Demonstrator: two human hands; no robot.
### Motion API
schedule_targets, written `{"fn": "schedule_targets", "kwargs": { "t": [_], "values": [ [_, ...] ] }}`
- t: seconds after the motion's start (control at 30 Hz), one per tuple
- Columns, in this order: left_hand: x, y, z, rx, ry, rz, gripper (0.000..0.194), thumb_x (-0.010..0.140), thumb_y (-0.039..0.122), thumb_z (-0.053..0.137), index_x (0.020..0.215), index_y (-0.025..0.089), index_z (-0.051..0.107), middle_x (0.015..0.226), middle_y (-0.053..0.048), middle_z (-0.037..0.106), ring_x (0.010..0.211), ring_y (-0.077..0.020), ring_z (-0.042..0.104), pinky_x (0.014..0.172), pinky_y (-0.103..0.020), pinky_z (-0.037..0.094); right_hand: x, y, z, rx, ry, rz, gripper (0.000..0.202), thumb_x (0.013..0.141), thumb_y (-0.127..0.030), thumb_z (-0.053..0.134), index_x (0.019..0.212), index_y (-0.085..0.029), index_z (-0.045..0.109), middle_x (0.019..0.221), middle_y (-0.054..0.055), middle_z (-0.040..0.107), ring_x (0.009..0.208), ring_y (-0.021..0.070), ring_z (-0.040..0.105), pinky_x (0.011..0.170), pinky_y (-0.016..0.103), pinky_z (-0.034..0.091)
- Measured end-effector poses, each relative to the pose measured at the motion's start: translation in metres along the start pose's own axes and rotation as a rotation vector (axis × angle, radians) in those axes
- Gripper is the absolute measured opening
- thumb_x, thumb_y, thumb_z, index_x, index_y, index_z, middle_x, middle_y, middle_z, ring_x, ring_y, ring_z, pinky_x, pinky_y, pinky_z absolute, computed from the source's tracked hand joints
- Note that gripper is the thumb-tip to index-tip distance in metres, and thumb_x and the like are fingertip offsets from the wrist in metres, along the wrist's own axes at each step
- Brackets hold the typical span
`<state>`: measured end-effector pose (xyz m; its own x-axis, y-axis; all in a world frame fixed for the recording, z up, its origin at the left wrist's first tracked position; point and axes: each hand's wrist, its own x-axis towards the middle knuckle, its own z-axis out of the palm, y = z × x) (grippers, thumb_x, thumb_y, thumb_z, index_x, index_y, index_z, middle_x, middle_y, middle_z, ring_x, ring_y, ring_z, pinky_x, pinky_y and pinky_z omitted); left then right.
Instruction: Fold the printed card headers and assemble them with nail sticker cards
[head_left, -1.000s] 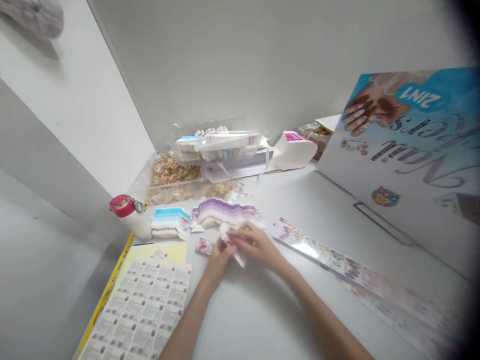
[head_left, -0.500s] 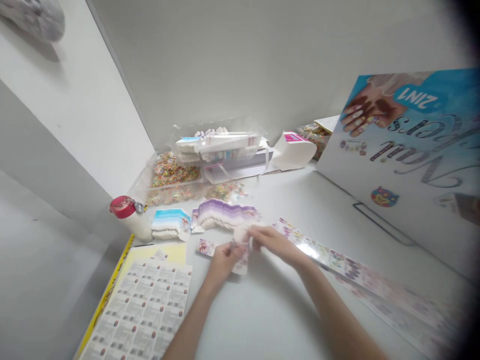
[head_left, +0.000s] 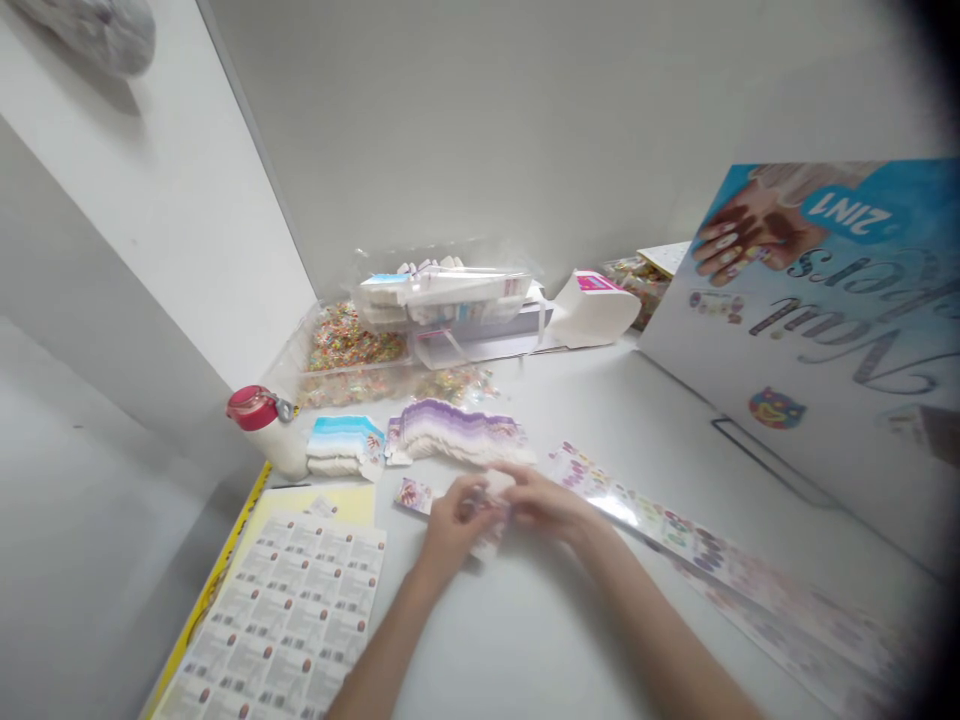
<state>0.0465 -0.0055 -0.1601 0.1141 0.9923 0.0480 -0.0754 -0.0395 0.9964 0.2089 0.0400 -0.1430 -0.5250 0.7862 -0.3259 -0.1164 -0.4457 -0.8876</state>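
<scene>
My left hand (head_left: pixel 459 522) is closed on a small printed card (head_left: pixel 489 542), white with pinkish print, above the table. From the other side my right hand (head_left: pixel 541 503) grips the same card near its pale upper part; the fingertips are blurred. Another small printed card (head_left: pixel 414 495) lies flat just left of my left hand. Behind the hands a fanned stack of purple-edged cards (head_left: pixel 457 430) rests on the table, with a stack of blue-edged cards (head_left: pixel 345 445) to its left. Nail sticker strips (head_left: pixel 637 508) lie to the right, under and beyond my right forearm.
A sheet of barcode labels (head_left: pixel 285 610) lies front left on yellow paper. Behind it stands a bottle with a red lid (head_left: pixel 255 408). Clear bins of colourful beads (head_left: pixel 352 340) line the wall. A large nail stickers box (head_left: pixel 810 330) stands at right.
My hands have come closer together around the card, and my left fingers now cover more of it. The camera view has shifted slightly.
</scene>
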Motion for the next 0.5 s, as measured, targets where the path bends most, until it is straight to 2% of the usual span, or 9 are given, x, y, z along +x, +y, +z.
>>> {"fn": "schedule_targets", "kwargs": {
  "t": [0.13,0.23,0.33,0.5],
  "values": [
    [0.002,0.001,-0.002,0.018,0.002,0.010,0.028,0.073,0.033,0.072,0.096,0.019,0.062,0.084,0.000,0.064,0.064,-0.0123,0.061,0.057,-0.022,0.048,-0.005,-0.009,0.001,-0.049,-0.026,-0.071,0.037,0.062,-0.039,0.076,0.088,-0.016,0.066,0.078,0.002,0.061,0.063,0.0111,0.051,0.056,0.023,0.035],
    [0.002,0.000,-0.002,0.026,0.023,0.019,0.028,0.075,0.034,0.069,0.098,0.019,0.061,0.087,-0.001,0.064,0.062,-0.0116,0.060,0.057,-0.022,0.048,-0.010,-0.017,0.007,-0.138,0.002,-0.133,0.038,0.070,-0.049,0.069,0.083,-0.013,0.069,0.074,0.003,0.061,0.063,0.0116,0.049,0.058,0.026,0.036],
    [0.001,-0.002,-0.001,0.028,0.050,0.027,0.027,0.076,0.036,0.069,0.096,0.019,0.061,0.082,0.000,0.063,0.060,-0.0116,0.060,0.057,-0.022,0.048,-0.012,-0.021,0.015,-0.230,0.079,-0.171,0.034,0.072,-0.047,0.068,0.075,-0.013,0.069,0.067,0.001,0.059,0.060,0.0112,0.047,0.058,0.026,0.036],
    [0.000,-0.004,-0.001,0.006,0.073,0.034,0.029,0.075,0.035,0.070,0.096,0.020,0.058,0.087,-0.001,0.065,0.065,-0.0132,0.063,0.061,-0.024,0.051,-0.012,-0.020,0.023,-0.279,0.167,-0.221,0.027,0.066,-0.040,0.073,0.075,-0.016,0.067,0.065,-0.001,0.060,0.058,0.0117,0.050,0.059,0.026,0.037]
  ]
}}
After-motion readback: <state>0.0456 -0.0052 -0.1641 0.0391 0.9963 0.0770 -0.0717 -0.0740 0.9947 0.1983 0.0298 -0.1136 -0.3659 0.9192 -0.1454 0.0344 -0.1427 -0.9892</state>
